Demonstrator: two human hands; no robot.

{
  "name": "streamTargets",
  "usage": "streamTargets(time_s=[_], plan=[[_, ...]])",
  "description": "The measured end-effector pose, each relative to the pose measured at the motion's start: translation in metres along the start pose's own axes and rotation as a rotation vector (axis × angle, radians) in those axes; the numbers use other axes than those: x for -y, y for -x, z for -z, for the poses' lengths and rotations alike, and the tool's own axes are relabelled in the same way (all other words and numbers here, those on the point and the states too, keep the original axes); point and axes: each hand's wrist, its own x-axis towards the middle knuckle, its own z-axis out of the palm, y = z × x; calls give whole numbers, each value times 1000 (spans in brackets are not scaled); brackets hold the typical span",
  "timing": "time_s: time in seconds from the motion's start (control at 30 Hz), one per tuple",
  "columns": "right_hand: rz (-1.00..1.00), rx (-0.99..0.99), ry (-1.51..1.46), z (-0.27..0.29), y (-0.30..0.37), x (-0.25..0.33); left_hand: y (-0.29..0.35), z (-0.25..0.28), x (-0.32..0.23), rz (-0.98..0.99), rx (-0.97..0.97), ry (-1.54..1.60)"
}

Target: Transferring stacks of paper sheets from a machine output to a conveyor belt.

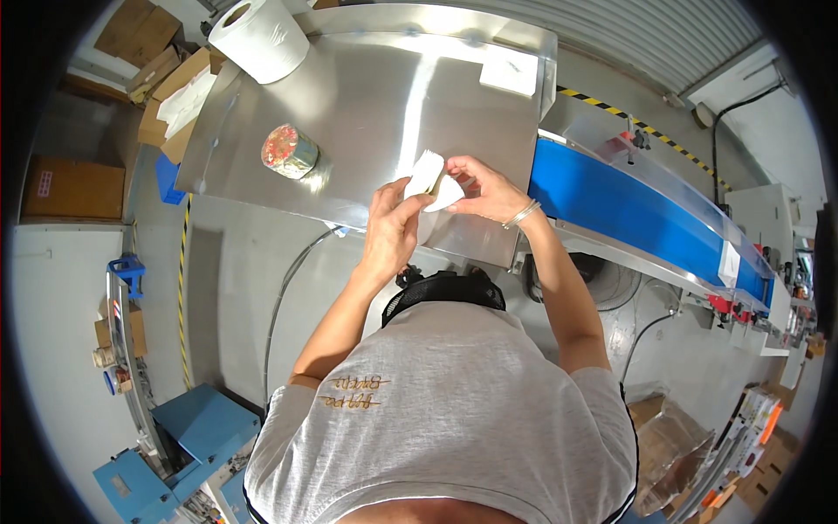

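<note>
Near the front edge of the steel table (367, 105), both my hands are closed on a small white carton (425, 172). My left hand (390, 225) pinches its near left side between thumb and fingers. Fingertips of my right hand (487, 190) grip a white flap-like part (448, 193) on the right, which stands away from the body. Whether anything is inside the carton cannot be made out. To the left on the table is a shiny round container (290, 152) with a red-patterned top, apart from both hands.
A white paper roll (259, 39) occupies the table's far left corner, and a flat white stack (509, 71) the far right. Beside the table's right edge runs a blue conveyor belt (628, 196) carrying a white carton (729, 263). Cardboard boxes (74, 188) are at left.
</note>
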Motion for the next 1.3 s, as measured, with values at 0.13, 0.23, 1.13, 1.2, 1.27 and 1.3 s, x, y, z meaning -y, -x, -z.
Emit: streamTargets(time_s=[0.13,0.23,1.13,1.2,1.27,1.3], plan=[[26,60,76,6,-2,-2,-2,0,-2,3,11,6],[39,74,78,5,-2,-6,-4,1,-2,13,23,17],[-40,-441,-116,64,57,-33,-24,3,8,24,-72,-227],[-152,-665,-59,109,89,-53,-25,2,10,-34,-91,-396],[-180,-853,-73,171,133,-118,-37,-7,0,-65,-83,-412],[-289,-955,89,199,148,-114,-42,-9,-6,-47,-67,-394]])
